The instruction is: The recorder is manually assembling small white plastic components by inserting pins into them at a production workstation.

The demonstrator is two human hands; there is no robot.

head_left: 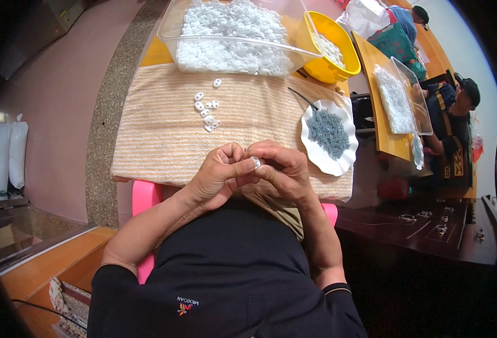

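Both hands meet at frame centre: left hand [217, 172] and right hand [279, 169] pinch one small white ring [256, 162] between fingers, held close for fine work. Finished-looking rings [208, 107] lie loose on the ribbed cloth [158, 141]. Clear bin [231, 34] of rings sits at top, scalloped plate [338, 160] of grey bits at right.

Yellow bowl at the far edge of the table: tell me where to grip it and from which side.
Grip the yellow bowl at its near rim, coming from above and the right. It stands upright with an open mouth; the clear bin crowds its left side, so the right rim looks freer.
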